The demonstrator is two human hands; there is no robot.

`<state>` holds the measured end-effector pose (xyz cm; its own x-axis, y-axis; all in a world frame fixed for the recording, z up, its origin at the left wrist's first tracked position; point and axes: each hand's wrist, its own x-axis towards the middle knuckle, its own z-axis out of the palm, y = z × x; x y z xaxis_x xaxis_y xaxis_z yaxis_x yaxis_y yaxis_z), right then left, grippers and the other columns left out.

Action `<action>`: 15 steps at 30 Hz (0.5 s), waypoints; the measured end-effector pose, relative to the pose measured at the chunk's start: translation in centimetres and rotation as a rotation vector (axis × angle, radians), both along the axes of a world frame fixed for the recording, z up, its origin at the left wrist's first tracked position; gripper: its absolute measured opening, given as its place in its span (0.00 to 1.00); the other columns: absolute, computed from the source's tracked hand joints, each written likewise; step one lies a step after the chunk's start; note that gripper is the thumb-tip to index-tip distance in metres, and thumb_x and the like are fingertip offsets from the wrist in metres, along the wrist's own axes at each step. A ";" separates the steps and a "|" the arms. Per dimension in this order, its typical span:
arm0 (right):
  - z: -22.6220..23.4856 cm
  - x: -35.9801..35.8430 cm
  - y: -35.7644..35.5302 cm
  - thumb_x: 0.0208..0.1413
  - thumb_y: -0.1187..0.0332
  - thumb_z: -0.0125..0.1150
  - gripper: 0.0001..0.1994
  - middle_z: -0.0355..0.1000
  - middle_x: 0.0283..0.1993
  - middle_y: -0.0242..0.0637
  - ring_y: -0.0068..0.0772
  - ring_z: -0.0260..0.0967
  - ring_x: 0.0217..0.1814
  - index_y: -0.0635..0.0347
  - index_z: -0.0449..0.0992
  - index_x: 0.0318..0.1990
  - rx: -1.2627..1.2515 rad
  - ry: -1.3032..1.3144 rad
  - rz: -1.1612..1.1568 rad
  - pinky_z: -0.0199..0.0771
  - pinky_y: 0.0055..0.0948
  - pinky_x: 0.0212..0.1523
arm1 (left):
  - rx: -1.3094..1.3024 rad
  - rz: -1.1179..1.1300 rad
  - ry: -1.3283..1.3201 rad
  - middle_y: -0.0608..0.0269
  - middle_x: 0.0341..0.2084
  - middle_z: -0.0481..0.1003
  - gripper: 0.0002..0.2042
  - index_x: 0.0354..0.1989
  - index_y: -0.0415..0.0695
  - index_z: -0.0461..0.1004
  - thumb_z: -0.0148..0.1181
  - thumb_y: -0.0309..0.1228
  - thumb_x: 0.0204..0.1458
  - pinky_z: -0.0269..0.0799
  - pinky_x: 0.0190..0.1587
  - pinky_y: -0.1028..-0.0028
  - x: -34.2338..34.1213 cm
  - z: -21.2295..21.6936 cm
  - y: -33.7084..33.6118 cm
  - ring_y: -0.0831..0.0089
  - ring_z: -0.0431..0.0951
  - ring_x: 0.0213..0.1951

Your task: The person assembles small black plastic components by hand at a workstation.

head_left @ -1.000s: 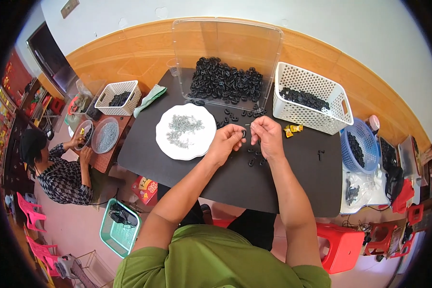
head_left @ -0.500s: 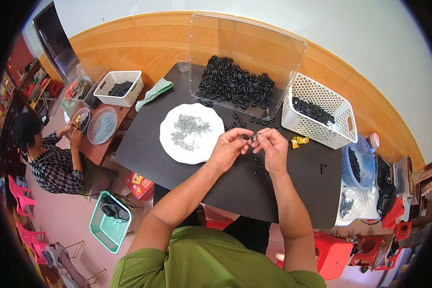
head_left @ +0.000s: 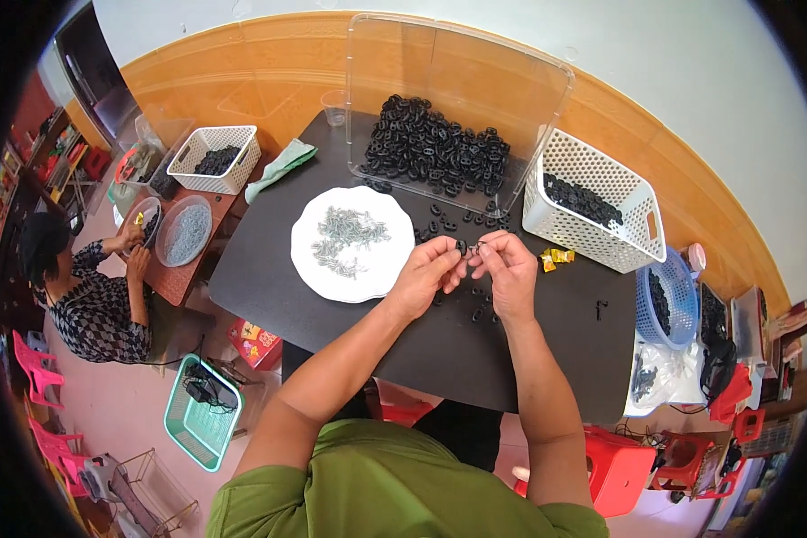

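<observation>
My left hand (head_left: 427, 273) pinches a small black oval plastic part (head_left: 461, 247) between thumb and fingers. Close beside it, the fingertips of my right hand (head_left: 508, 280) are closed on something small that I cannot make out. Left of my hands, a white scalloped plate (head_left: 318, 280) carries a heap of thin silvery metal pieces (head_left: 348, 231). More black oval parts lie loose on the dark table (head_left: 547, 359) around and beneath my fingers. Beyond them, a clear plastic bin tipped on its side (head_left: 457, 54) holds a large pile of such parts (head_left: 430, 148).
A white perforated basket (head_left: 632, 229) with black pieces stands at the right, near yellow wrappers (head_left: 560, 256) and a blue basket (head_left: 681, 309). A green cloth (head_left: 282, 166) lies far left. At a side table, another person (head_left: 94, 305) works beside a bowl (head_left: 208, 220).
The black part in my left hand has turned to show its face more. My hands stay together at nearly the same spot. The whole view has shifted slightly.
</observation>
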<state>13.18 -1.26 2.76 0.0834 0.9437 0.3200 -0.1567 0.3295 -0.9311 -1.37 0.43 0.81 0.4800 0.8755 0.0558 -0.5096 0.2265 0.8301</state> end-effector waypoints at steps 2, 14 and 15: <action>0.0 0.0 0.0 0.52 0.77 0.52 0.03 0.66 0.34 0.35 0.20 0.67 0.28 0.67 0.68 0.28 0.010 0.003 0.006 0.68 0.16 0.23 | -0.004 -0.008 -0.024 0.70 0.21 0.68 0.06 0.32 0.42 0.67 0.45 0.30 0.56 0.58 0.22 0.85 -0.1 -0.1 -0.1 0.84 0.65 0.21; 0.3 -0.4 -0.2 0.51 0.79 0.52 0.04 0.65 0.32 0.33 0.16 0.64 0.27 0.66 0.67 0.26 0.066 -0.106 -0.056 0.66 0.14 0.23 | -0.043 -0.076 -0.104 0.69 0.22 0.68 0.07 0.33 0.41 0.67 0.45 0.31 0.57 0.59 0.23 0.83 0.1 -0.2 0.1 0.82 0.65 0.22; 0.3 -0.5 -0.2 0.51 0.79 0.52 0.04 0.65 0.32 0.33 0.16 0.64 0.27 0.66 0.67 0.26 0.066 -0.107 -0.056 0.66 0.14 0.23 | -0.033 -0.076 -0.102 0.69 0.22 0.68 0.07 0.33 0.41 0.67 0.45 0.31 0.57 0.59 0.23 0.83 0.1 -0.2 0.1 0.82 0.65 0.22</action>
<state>12.69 -1.48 3.07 0.0973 0.9153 0.3909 -0.0377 0.3958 -0.9175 -1.31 0.57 0.58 0.5385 0.8388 0.0801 -0.5714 0.2937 0.7663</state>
